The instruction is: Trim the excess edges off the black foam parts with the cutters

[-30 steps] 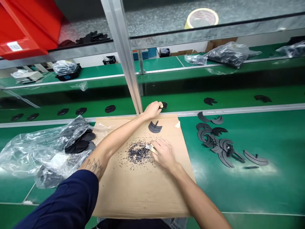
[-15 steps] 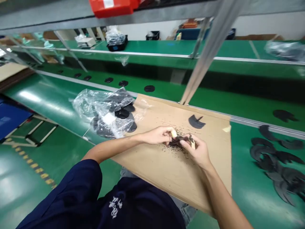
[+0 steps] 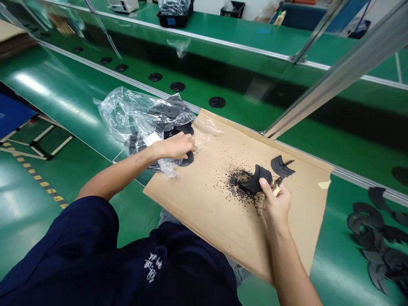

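Nearest to me is the person's dark blue shirt (image 3: 127,263), with white writing on it. In front of it lies a big sheet of brown cardboard (image 3: 229,231) on the green table (image 3: 334,238). The right hand (image 3: 278,204) is over the cardboard, its thumb pressed on a curved black piece (image 3: 259,179) — a pinch, with the other fingers partly hidden. The same hand has a small tool (image 3: 276,187) with pale yellow handles. The curved piece tips over a messy patch of tiny black bits (image 3: 237,180). A second curved piece (image 3: 282,166) lies on the cardboard just beyond it.

The left hand (image 3: 180,145) is by the clear plastic bag (image 3: 116,114), over some flat black rounds (image 3: 185,128). Its fingers curl down — I can't tell if they pinch one. A heap of black pieces (image 3: 371,231) sits off to the right.

Past the cardboard, more black rounds (image 3: 217,102) lie in a line on the green strip. A metal post (image 3: 321,93) leans across my view. Farther back sits a black bin (image 3: 174,20) with clear plastic in it.
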Tool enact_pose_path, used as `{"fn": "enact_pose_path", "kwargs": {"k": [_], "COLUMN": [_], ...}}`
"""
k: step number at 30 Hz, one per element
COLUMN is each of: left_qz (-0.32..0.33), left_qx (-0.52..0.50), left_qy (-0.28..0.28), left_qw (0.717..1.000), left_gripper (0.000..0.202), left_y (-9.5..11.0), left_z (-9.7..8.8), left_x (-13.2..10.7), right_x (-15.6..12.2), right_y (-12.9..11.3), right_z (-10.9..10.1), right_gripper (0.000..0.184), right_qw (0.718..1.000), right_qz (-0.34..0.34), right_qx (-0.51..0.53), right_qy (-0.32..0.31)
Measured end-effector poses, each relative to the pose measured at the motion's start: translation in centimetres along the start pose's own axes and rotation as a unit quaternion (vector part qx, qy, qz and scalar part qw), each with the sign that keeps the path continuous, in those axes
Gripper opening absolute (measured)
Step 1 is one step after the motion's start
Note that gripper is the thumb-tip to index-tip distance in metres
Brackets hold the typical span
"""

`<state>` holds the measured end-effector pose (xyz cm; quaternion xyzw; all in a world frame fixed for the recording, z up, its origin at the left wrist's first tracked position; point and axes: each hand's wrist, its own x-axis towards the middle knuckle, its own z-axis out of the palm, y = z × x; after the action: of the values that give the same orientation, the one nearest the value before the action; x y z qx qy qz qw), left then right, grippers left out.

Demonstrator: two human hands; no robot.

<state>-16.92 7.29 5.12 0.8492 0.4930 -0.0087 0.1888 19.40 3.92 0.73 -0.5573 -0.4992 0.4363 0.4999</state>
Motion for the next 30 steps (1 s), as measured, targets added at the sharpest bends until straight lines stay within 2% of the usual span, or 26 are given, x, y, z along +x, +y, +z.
{"fn": "enact_pose_path", "kwargs": {"k": [3,6,7,9,11,12,14,17,20,23,27,30], "left_qz": [0.026,0.012,0.006,0.007,0.027,0.034,0.036,0.022,0.006,0.018,0.037,0.020], "left_qx": [-0.026,-0.156,-0.227,-0.381,-0.500,-0.535,-0.568,-0.558,-0.508,-0.469,-0.486,-0.515], "left_qy": [0.038,0.138,0.175,0.223,0.230,0.224,0.213,0.224,0.257,0.276,0.280,0.284], "left_qw": [0.999,0.978,0.958,0.897,0.834,0.814,0.794,0.799,0.822,0.839,0.827,0.809], "left_gripper": [0.010,0.014,0.015,0.029,0.044,0.047,0.042,0.032,0.031,0.027,0.019,0.019], "left_y": [1.6,4.2,5.4,7.9,10.7,11.9,13.8,15.2,15.2,14.9,14.8,14.9], "left_z": [-0.4,-0.9,-0.6,0.6,2.8,4.0,6.1,7.9,8.4,8.7,9.2,9.3], "left_x": [-0.7,-0.7,-0.3,0.9,2.6,3.5,5.0,6.1,6.0,5.7,5.6,5.6], "right_x": [-0.5,-1.2,-1.4,-1.8,-2.1,-2.3,-2.5,-2.8,-2.9,-2.9,-2.9,-3.0], "right_y": [0.4,0.3,0.2,0.1,-0.1,-0.1,-0.2,-0.1,-0.2,-0.3,-0.5,-0.7], "right_z": [-0.1,-0.2,-0.2,-0.1,0.0,0.1,0.0,-0.2,-0.3,-0.3,0.0,0.2], "right_gripper": [0.062,0.060,0.060,0.060,0.059,0.056,0.048,0.043,0.042,0.042,0.043,0.042], "right_qw": [1.000,1.000,1.000,0.999,1.000,0.999,0.999,0.999,0.999,0.999,1.000,1.000], "right_qz": [0.002,0.020,0.026,0.032,0.030,0.031,0.035,0.039,0.036,0.032,0.012,-0.015], "right_qx": [0.007,0.017,0.016,0.011,0.006,0.007,0.018,0.029,0.022,0.015,0.004,-0.010], "right_qy": [-0.002,-0.004,-0.002,0.001,0.006,0.004,-0.006,-0.007,-0.002,-0.009,-0.007,-0.016]}}
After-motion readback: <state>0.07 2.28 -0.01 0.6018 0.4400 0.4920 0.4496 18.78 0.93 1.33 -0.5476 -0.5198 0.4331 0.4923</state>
